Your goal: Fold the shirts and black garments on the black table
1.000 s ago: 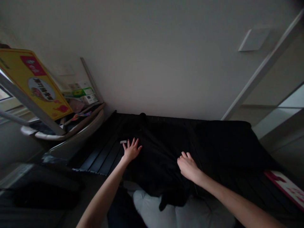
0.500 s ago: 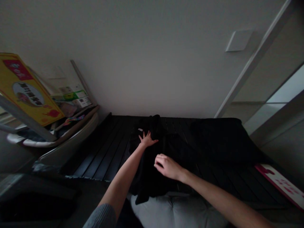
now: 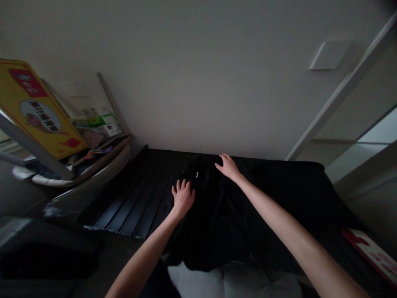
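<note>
A black garment (image 3: pixel 214 231) lies spread over a black slatted surface (image 3: pixel 130 207), with a small white label (image 3: pixel 197 174) showing near its far end. My left hand (image 3: pixel 183 198) rests on the garment's left part, palm down and fingers spread. Farther back, by the garment's far right side, is my right hand (image 3: pixel 228 166); its fingers are slightly bent, the thumb stands apart, and no cloth shows gripped between them. Dark cloth on a dark surface makes the garment's outline hard to follow.
Another black cloth (image 3: pixel 291 186) lies to the right. Beyond it is a red-edged white panel (image 3: pixel 372 252). At the left stands a bin (image 3: pixel 93 186) holding a yellow box (image 3: pixel 43 111) and packets. A grey cushion (image 3: pixel 217 283) is nearest me; a wall (image 3: pixel 201 82) rises behind.
My right hand has moved away from me to the garment's far side and its fingers have opened. My left hand has come back nearer and slightly left. The garment lies wider to the right.
</note>
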`<state>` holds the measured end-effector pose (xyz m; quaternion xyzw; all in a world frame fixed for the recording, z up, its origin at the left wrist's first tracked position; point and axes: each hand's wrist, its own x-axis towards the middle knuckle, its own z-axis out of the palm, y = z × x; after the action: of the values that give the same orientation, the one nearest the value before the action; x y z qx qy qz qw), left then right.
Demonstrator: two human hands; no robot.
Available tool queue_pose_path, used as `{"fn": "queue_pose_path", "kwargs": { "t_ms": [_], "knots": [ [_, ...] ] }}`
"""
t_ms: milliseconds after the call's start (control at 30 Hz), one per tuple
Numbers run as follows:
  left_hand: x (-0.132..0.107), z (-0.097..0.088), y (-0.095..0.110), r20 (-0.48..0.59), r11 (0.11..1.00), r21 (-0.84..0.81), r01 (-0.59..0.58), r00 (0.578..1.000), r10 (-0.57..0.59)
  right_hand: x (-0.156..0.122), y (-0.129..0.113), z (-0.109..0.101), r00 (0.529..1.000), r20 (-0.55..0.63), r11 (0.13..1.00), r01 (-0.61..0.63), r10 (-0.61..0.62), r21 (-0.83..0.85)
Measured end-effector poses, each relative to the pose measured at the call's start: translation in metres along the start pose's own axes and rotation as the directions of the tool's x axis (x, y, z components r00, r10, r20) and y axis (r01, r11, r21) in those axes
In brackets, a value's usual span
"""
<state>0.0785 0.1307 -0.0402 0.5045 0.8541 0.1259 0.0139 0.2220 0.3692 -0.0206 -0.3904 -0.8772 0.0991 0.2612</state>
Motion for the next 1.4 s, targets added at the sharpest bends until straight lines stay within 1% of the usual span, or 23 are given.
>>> {"fn": "queue_pose_path", "kwargs": {
  "t_ms": [33,67,100,167,233,300,367,433,533,600,667,767,833,900,1033,1133,1167,1233,1300,1333,1367,1400],
  "knots": [
    [-0.014,-0.001,-0.005,-0.023,0.996,0.046,0.075,0.997,-0.074,0.009,-0.002,0.005,0.999,0.047,1.000,0.010,-0.009,-0.022],
    [-0.027,0.000,-0.010,-0.016,0.989,0.078,0.124,0.992,-0.123,0.017,-0.003,0.010,0.995,0.098,0.999,0.015,-0.010,-0.043],
    [-0.039,0.002,-0.015,0.000,0.983,0.100,0.155,0.988,-0.156,0.022,-0.004,0.016,0.989,0.149,0.998,0.018,-0.009,-0.060],
    [-0.054,0.010,-0.022,0.035,0.975,0.130,0.179,0.982,-0.185,0.026,-0.005,0.026,0.970,0.241,0.996,0.019,0.001,-0.083],
    [-0.058,0.019,-0.028,0.039,0.971,0.157,0.181,0.981,-0.189,0.021,-0.003,0.033,0.951,0.310,0.995,0.015,0.018,-0.103],
    [-0.051,0.028,-0.035,0.035,0.970,0.174,0.170,0.983,-0.179,0.010,0.002,0.035,0.931,0.362,0.990,0.002,0.050,-0.141],
    [-0.036,0.031,-0.044,0.057,0.975,0.174,0.138,0.987,-0.150,-0.004,0.007,0.030,0.911,0.399,0.979,-0.025,0.106,-0.204],
    [-0.015,0.031,-0.052,0.101,0.982,0.162,0.100,0.988,-0.117,-0.019,0.012,0.021,0.893,0.417,0.960,-0.055,0.169,-0.273],
    [0.024,0.027,-0.060,0.176,0.991,0.122,0.060,0.981,-0.082,-0.042,0.019,0.002,0.862,0.443,0.929,-0.079,0.246,-0.363],
    [0.055,0.026,-0.060,0.212,0.993,0.103,0.059,0.974,-0.080,-0.056,0.022,-0.012,0.836,0.471,0.911,-0.080,0.283,-0.405],
    [0.088,0.026,-0.056,0.238,0.991,0.108,0.073,0.966,-0.098,-0.069,0.024,-0.027,0.801,0.514,0.900,-0.070,0.308,-0.430],
    [0.133,0.030,-0.042,0.263,0.986,0.125,0.110,0.954,-0.140,-0.083,0.023,-0.050,0.734,0.604,0.905,-0.033,0.309,-0.424],
    [0.157,0.035,-0.033,0.251,0.980,0.151,0.129,0.954,-0.164,-0.090,0.019,-0.064,0.689,0.664,0.919,-0.007,0.290,-0.393],
    [0.175,0.042,-0.025,0.223,0.973,0.182,0.140,0.958,-0.179,-0.097,0.011,-0.075,0.657,0.706,0.934,0.008,0.265,-0.358],
    [0.202,0.056,-0.019,0.173,0.963,0.204,0.174,0.962,-0.210,-0.124,-0.012,-0.089,0.622,0.747,0.937,0.060,0.233,-0.343],
    [0.216,0.065,-0.019,0.150,0.960,0.192,0.204,0.961,-0.234,-0.150,-0.027,-0.099,0.628,0.752,0.940,0.093,0.199,-0.327],
    [0.220,0.067,-0.019,0.144,0.961,0.184,0.209,0.961,-0.236,-0.158,-0.031,-0.105,0.621,0.761,0.946,0.097,0.186,-0.310],
    [0.227,0.071,-0.020,0.140,0.962,0.166,0.215,0.961,-0.239,-0.167,-0.035,-0.120,0.574,0.805,0.964,0.095,0.150,-0.248],
    [0.229,0.075,-0.021,0.124,0.965,0.146,0.218,0.964,-0.236,-0.164,-0.036,-0.137,0.517,0.846,0.979,0.065,0.133,-0.194],
    [0.229,0.077,-0.022,0.102,0.968,0.133,0.213,0.969,-0.227,-0.158,-0.035,-0.146,0.502,0.851,0.980,0.036,0.152,-0.196],
    [0.229,0.079,-0.023,0.075,0.971,0.121,0.204,0.974,-0.214,-0.148,-0.033,-0.152,0.503,0.843,0.975,0.001,0.193,-0.224],
    [0.227,0.082,-0.025,0.045,0.975,0.111,0.194,0.979,-0.200,-0.136,-0.028,-0.156,0.522,0.817,0.963,-0.034,0.244,-0.266]
  ]
}}
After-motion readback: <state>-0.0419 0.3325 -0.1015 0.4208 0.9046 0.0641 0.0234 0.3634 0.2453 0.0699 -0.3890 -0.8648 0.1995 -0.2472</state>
